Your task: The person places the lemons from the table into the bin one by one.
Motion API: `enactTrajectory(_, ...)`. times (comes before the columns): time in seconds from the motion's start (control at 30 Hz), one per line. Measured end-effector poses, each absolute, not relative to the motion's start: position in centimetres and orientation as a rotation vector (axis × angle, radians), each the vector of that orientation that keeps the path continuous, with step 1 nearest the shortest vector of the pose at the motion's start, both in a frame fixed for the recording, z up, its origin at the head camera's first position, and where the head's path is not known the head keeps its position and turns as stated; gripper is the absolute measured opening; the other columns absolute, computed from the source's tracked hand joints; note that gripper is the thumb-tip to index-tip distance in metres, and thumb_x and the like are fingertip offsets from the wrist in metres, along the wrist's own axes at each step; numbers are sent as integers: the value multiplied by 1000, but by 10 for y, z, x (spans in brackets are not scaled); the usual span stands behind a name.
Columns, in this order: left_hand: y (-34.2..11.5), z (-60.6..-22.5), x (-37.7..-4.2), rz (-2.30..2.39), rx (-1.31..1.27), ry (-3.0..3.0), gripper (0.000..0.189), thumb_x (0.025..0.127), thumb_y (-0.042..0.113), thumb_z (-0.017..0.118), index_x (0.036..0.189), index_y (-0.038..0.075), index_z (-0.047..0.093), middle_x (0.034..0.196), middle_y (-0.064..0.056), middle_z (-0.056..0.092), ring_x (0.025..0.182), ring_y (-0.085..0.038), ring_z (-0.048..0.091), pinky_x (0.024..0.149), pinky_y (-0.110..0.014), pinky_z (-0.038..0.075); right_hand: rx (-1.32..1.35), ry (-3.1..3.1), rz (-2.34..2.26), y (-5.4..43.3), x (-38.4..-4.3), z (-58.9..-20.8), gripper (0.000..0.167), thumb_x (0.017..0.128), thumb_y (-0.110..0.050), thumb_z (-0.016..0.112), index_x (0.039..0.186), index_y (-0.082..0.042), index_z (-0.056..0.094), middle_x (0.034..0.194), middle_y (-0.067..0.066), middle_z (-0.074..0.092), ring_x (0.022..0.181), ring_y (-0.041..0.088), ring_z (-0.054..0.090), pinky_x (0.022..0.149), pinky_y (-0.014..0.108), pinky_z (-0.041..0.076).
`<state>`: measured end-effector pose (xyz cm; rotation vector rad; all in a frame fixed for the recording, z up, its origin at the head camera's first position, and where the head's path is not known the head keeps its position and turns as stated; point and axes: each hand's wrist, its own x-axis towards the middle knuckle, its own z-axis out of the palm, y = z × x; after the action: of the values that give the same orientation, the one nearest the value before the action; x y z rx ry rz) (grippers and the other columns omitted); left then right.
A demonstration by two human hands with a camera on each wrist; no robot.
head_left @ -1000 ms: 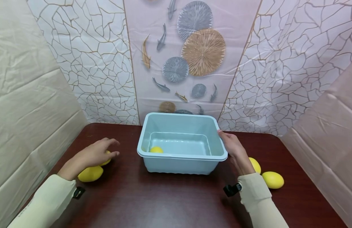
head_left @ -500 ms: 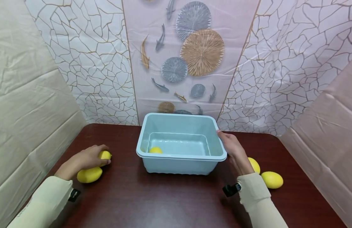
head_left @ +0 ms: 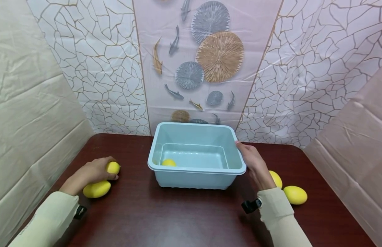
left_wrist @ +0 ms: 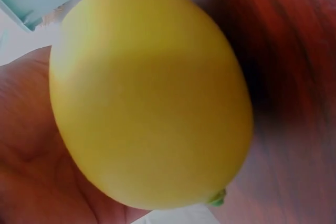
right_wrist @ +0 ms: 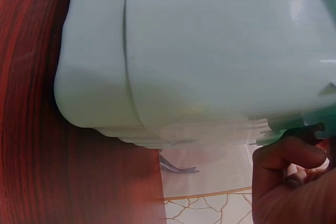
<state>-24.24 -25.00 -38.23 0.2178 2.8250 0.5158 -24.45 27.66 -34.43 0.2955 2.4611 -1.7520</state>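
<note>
On the left of the table, my left hand (head_left: 93, 171) curls round a yellow lemon (head_left: 113, 167), thumb on its near side. Another lemon (head_left: 96, 189) lies just under that hand, toward me. In the left wrist view, a lemon (left_wrist: 152, 98) with a green stem tip fills most of the picture, with the palm (left_wrist: 31, 145) behind it. My right hand (head_left: 252, 160) grips the right rim of a light blue plastic basin (head_left: 197, 178), thumb over the edge. From the right wrist, curled fingers (right_wrist: 294, 156) show at the rim. One lemon (head_left: 169, 162) sits in the basin's near left corner.
Two more lemons (head_left: 295, 195) lie on the right of the dark red-brown table (head_left: 166, 219), one partly hidden by my right wrist. A patterned cloth wall (head_left: 116, 85) rises behind the basin, and beige cloth hangs at both sides.
My left hand has come down and closed round the farther lemon on the left, shifting it slightly. The right hand stays on the basin's rim, and the basin has not moved.
</note>
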Motion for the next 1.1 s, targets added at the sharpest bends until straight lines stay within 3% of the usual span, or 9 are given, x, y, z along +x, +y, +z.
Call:
enactTrajectory(0.2,-253,-388,-242,539,173,2872,72,84,41,85,138,3,58,109,-18,67,86,-33,60,69,-49,48,288,2455,-1764,277,-245,-345,65,113,-46,42,148,7,51,111,17,72,82,12,72,70,26,60)
enactTrajectory(0.33,-255,-391,-241,555,169,2907,71,82,44,86,136,6,60,107,-17,68,84,-32,61,66,-48,47,283,2462,-1755,276,-245,-344,65,114,-47,41,149,7,50,117,20,70,84,13,73,72,26,61)
enactTrajectory(0.77,-248,-389,-238,638,172,2984,68,87,56,79,134,11,60,101,-11,67,83,-29,60,65,-46,46,294,2556,-1634,276,-244,-342,69,114,-47,40,153,9,44,133,29,64,91,17,73,73,28,62)
enactTrajectory(1.1,-239,-382,-234,748,184,3095,69,89,56,79,137,10,59,106,-15,69,84,-29,61,65,-43,48,268,2571,-1619,276,-245,-343,69,114,-47,40,153,9,45,129,27,66,87,13,72,72,27,60)
